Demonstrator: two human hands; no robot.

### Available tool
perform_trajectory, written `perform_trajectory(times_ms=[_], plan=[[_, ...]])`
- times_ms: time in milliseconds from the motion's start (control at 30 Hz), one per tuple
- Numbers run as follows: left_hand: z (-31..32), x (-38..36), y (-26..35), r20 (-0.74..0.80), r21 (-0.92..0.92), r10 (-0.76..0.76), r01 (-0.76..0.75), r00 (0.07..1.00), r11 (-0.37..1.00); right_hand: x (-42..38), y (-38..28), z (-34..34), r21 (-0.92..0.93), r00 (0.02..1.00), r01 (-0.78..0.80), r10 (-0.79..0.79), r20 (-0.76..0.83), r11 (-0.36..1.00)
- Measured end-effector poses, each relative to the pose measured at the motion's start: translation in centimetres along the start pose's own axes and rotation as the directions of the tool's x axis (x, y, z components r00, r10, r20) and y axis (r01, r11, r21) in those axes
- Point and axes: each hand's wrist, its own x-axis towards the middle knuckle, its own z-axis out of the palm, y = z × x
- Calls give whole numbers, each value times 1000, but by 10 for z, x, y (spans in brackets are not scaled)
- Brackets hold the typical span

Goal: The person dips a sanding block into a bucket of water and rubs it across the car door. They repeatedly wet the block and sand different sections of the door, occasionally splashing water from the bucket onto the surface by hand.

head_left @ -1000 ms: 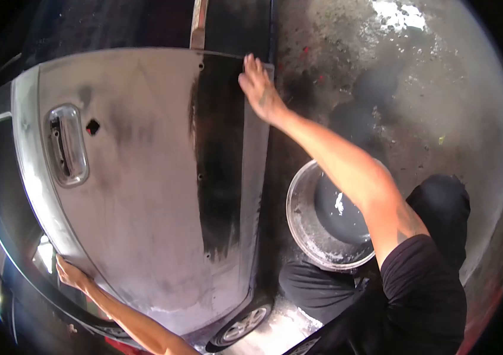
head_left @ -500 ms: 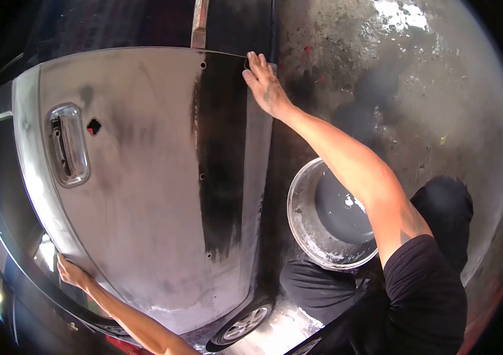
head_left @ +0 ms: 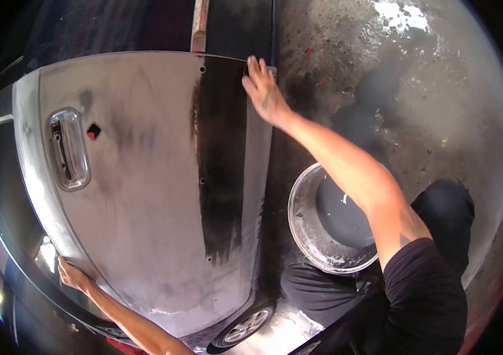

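Note:
A car door (head_left: 145,225) with dull, sanded-looking grey paint fills the left half of the view, crossed by a dark band (head_left: 222,154). My right hand (head_left: 266,97) lies at the door's far lower corner, fingers stretched out and apart, with nothing visible in it. At the window-side edge, my left hand (head_left: 75,276) is curled round the door's rim; some of its fingers are hidden. A handle recess (head_left: 68,148) sits near that edge, beside a small dark hole (head_left: 93,131) with red showing in it.
Below my right arm stands a bucket (head_left: 303,228) of grey liquid, close to my bent knee (head_left: 316,290). A car wheel (head_left: 245,328) shows at the bottom. The concrete floor (head_left: 441,106) looks wet and stained. A reddish-brown strip (head_left: 199,26) runs along the adjoining dark panel.
The whole view has shifted slightly, so the door and bucket appear a little lower. My right fingers have tilted slightly at the corner; my left hand stays on the rim.

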Motion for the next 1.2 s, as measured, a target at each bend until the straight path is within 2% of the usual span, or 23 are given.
perform_trajectory(times_ms=[33, 133, 167, 233, 300, 333, 433, 567, 700, 800, 833, 933, 1000, 1067, 1100, 1200], plan=[[0, 2, 3, 2, 8, -28, 28, 1000, 1000, 16, -7, -17, 343, 962, -272, 257, 89, 899], [0, -5, 13, -14, 4, -10, 10, 1000, 1000, -13, -24, -13, 345, 982, -186, 180, 49, 920], [-2, -4, 7, -15, 5, -17, 17, 1000, 1000, -28, -30, -13, 331, 982, -188, 169, 87, 924], [-1, 1, 0, 8, -33, 8, -7, 1000, 999, -10, -18, -15, 315, 983, -184, 173, 65, 931], [-1, 3, 2, 0, 17, 20, -20, 1000, 1000, 11, -2, -15, 290, 983, -186, 177, 56, 939], [-2, 2, 4, -6, 62, 22, -21, 1000, 998, -1, -7, -14, 291, 980, -196, 186, 63, 936], [-1, 3, 1, 1, 11, 9, -9, 1000, 1000, -26, -26, -18, 323, 990, -137, 127, 54, 937], [-3, -4, 8, 6, 24, 18, -18, 1000, 1000, 5, -2, -24, 284, 980, -186, 158, 117, 941], [-2, 5, 1, -14, 33, 36, -36, 999, 999, -29, -28, -16, 318, 987, -154, 131, 94, 935], [-1, 6, -5, -5, 70, 58, -58, 998, 996, 6, -5, -12, 249, 986, -166, 159, 49, 954], [-3, 4, -1, -11, 86, 68, -67, 998, 994, 15, -2, -16, 273, 980, -197, 183, 79, 942], [-1, -5, 12, -11, 27, 27, -27, 1000, 999, -14, -18, -12, 284, 992, -130, 124, 38, 950], [-3, -3, 5, -20, 37, 45, -44, 999, 998, -16, -19, -13, 322, 990, -142, 126, 69, 936], [-1, 1, 2, -18, 57, 77, -76, 997, 995, 5, -7, -16, 281, 987, -161, 151, 56, 946], [0, 1, 1, -32, 61, 74, -72, 997, 996, 13, -1, -19, 272, 982, -179, 154, 110, 946], [2, 0, 6, -20, 38, 43, -43, 999, 998, -15, -22, -9, 296, 983, -176, 151, 106, 939]])
